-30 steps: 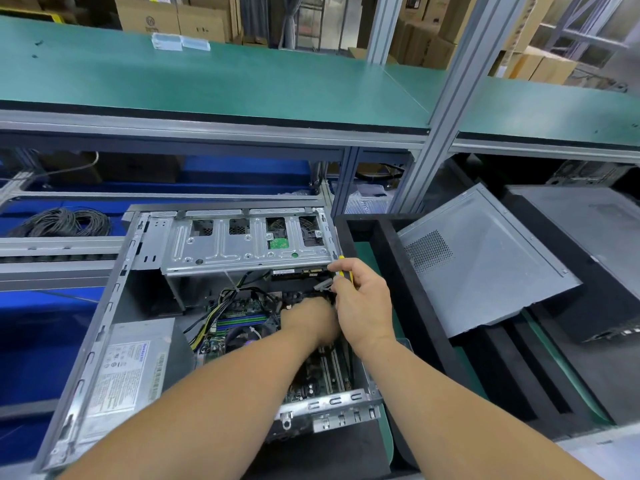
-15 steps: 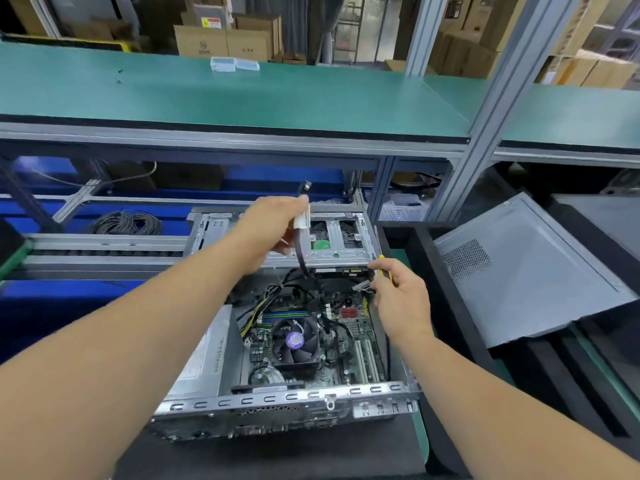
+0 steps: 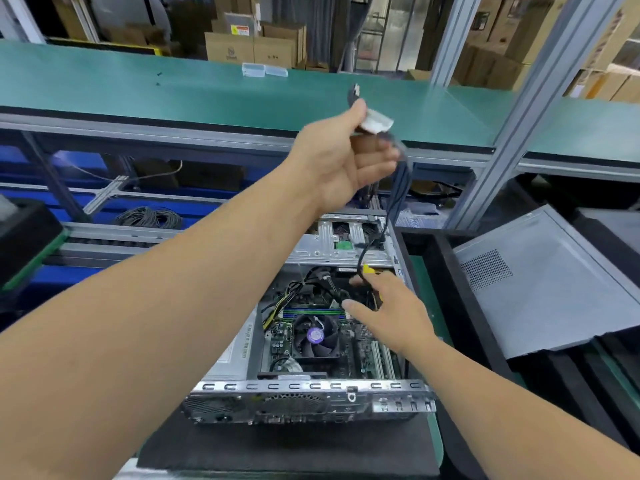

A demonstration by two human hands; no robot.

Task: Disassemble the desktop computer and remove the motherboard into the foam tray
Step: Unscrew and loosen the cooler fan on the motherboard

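Left hand (image 3: 341,161) raised, thumb and fingers pinching a white-tagged cable (image 3: 398,188); motion blur hides its connector. Right hand (image 3: 388,313) inside the open computer case (image 3: 311,400), fingers curled around a half-hidden yellow-handled tool (image 3: 369,270). Motherboard (image 3: 287,341) sits in case, partly covered.

1. Down at the front, a black foam mat (image 3: 287,448) covers the near bench, and the open computer case (image 3: 311,400) sits flat on it.
2. Just right of the case there's a strip of green bench surface (image 3: 420,271), then a black foam tray (image 3: 460,306) with a grey side panel (image 3: 554,289) lying tilted across it.
3. Up behind, a long green shelf (image 3: 173,88) runs the full width; two small clear plastic boxes (image 3: 265,70) rest side by side near its far edge.
4. A couple of tiny dark specks (image 3: 159,74), maybe screws, lie on that shelf to the left.
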